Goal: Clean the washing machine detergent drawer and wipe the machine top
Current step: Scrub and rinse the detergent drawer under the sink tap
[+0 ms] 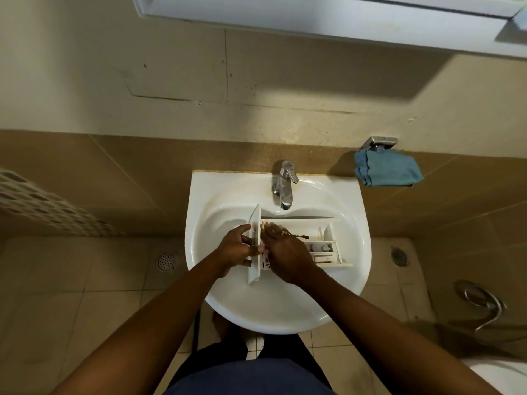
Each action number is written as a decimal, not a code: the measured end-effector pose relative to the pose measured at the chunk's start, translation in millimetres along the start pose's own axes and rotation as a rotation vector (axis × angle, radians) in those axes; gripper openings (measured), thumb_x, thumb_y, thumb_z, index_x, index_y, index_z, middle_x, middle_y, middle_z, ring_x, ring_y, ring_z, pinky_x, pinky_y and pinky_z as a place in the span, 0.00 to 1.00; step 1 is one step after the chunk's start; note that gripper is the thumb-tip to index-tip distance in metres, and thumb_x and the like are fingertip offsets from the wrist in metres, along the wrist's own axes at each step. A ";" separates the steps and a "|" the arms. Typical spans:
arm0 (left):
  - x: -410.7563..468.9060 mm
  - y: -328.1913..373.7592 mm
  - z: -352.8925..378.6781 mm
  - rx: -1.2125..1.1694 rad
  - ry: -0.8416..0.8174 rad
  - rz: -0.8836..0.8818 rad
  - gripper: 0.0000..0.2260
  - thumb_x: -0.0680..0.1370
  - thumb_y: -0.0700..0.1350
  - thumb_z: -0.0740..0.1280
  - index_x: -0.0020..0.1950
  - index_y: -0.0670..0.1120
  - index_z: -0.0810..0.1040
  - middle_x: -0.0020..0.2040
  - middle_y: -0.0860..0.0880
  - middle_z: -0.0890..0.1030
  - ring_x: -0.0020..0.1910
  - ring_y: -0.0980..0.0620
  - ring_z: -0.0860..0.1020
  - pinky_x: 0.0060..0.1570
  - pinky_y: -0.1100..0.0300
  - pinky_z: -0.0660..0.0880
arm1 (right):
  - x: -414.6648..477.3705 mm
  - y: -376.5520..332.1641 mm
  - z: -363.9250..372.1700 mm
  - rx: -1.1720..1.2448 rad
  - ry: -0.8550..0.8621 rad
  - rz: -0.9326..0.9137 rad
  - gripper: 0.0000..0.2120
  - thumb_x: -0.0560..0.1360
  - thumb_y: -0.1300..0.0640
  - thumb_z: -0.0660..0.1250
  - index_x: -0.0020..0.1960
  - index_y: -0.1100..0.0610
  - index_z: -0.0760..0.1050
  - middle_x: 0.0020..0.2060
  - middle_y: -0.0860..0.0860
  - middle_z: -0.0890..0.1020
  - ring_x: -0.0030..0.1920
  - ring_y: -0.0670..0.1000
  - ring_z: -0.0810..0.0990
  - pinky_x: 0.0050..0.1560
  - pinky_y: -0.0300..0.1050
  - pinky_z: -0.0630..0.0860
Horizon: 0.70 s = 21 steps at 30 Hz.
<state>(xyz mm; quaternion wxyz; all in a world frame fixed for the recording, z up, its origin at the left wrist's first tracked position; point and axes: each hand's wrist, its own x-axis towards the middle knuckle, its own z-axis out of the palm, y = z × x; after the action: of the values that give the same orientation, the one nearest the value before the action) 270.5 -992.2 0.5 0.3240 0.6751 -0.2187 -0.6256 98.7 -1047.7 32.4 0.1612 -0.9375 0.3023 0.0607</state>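
Left hand (pixel 238 249) is gripping white detergent drawer (pixel 325 256) by front panel; right hand (pixel 288 252), just beside, is holding thin tool (pixel 301 237) (blurred) over compartments.

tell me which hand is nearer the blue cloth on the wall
Right. The right hand is over the detergent drawer, below and left of the blue cloth; the left hand grips the drawer's front panel, farther left.

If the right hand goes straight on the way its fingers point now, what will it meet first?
Probably the far side wall of the detergent drawer, just past the blurred fingertips of the right hand; beyond it lies the sink wall under the tap. Depth is unclear.
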 end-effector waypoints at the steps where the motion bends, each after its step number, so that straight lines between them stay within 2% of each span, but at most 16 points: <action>1: -0.2 0.6 0.2 0.006 0.000 0.002 0.40 0.72 0.39 0.79 0.80 0.49 0.64 0.60 0.43 0.79 0.56 0.44 0.81 0.43 0.51 0.84 | -12.6 -1.9 1.5 0.023 0.024 -0.004 0.28 0.71 0.63 0.72 0.71 0.64 0.75 0.68 0.63 0.78 0.69 0.64 0.77 0.68 0.58 0.75; 5: -0.4 0.7 -0.2 0.003 -0.019 0.003 0.41 0.72 0.38 0.79 0.80 0.48 0.62 0.60 0.42 0.80 0.56 0.43 0.81 0.44 0.50 0.84 | -37.3 -3.4 -0.3 0.052 0.067 -0.014 0.22 0.73 0.64 0.69 0.66 0.59 0.79 0.65 0.58 0.80 0.65 0.61 0.79 0.59 0.54 0.80; 8: -0.1 -0.4 -1.4 -0.019 -0.020 -0.002 0.41 0.72 0.37 0.79 0.80 0.48 0.63 0.59 0.41 0.80 0.56 0.42 0.81 0.45 0.48 0.84 | -7.5 4.5 -1.9 0.013 0.108 0.030 0.22 0.71 0.65 0.70 0.65 0.62 0.78 0.64 0.61 0.81 0.70 0.65 0.75 0.66 0.57 0.76; 11: -0.7 0.0 -1.6 -0.026 -0.013 -0.006 0.41 0.71 0.37 0.79 0.80 0.49 0.63 0.59 0.42 0.81 0.57 0.42 0.81 0.48 0.45 0.84 | 1.0 4.9 -0.6 0.020 0.078 0.018 0.26 0.73 0.63 0.63 0.70 0.65 0.74 0.67 0.61 0.78 0.75 0.67 0.68 0.73 0.60 0.70; 14: -1.1 1.1 -0.6 -0.016 -0.011 0.001 0.42 0.71 0.37 0.79 0.80 0.49 0.62 0.59 0.43 0.81 0.57 0.43 0.81 0.46 0.48 0.84 | -35.3 -1.0 7.4 0.061 0.138 0.013 0.26 0.72 0.66 0.68 0.70 0.61 0.76 0.71 0.60 0.76 0.75 0.64 0.68 0.73 0.56 0.67; 17: -2.4 1.4 -0.1 -0.007 -0.010 0.004 0.42 0.72 0.38 0.79 0.81 0.49 0.61 0.61 0.43 0.80 0.57 0.42 0.80 0.43 0.51 0.83 | -62.6 -1.9 13.8 0.088 0.155 -0.063 0.23 0.73 0.64 0.66 0.68 0.57 0.78 0.70 0.56 0.78 0.77 0.60 0.68 0.74 0.53 0.64; 19: -2.2 0.4 -0.4 -0.009 -0.008 0.001 0.42 0.72 0.37 0.79 0.81 0.49 0.61 0.60 0.43 0.80 0.58 0.42 0.81 0.45 0.50 0.84 | -48.0 3.0 10.5 0.076 0.150 -0.037 0.20 0.73 0.62 0.64 0.64 0.56 0.80 0.67 0.57 0.80 0.75 0.60 0.69 0.74 0.59 0.70; 21: -2.1 0.3 -0.4 -0.014 -0.004 -0.003 0.42 0.72 0.37 0.79 0.81 0.49 0.61 0.59 0.43 0.81 0.57 0.43 0.81 0.45 0.49 0.84 | -22.0 9.4 8.2 0.073 0.186 0.026 0.18 0.72 0.62 0.67 0.61 0.58 0.81 0.63 0.60 0.82 0.72 0.63 0.73 0.69 0.62 0.74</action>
<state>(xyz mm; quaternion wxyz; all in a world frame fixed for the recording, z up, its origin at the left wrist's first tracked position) 270.6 -990.9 2.3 0.3273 0.6719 -0.2141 -0.6289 75.2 -1040.0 26.8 0.1657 -0.9287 0.3300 -0.0354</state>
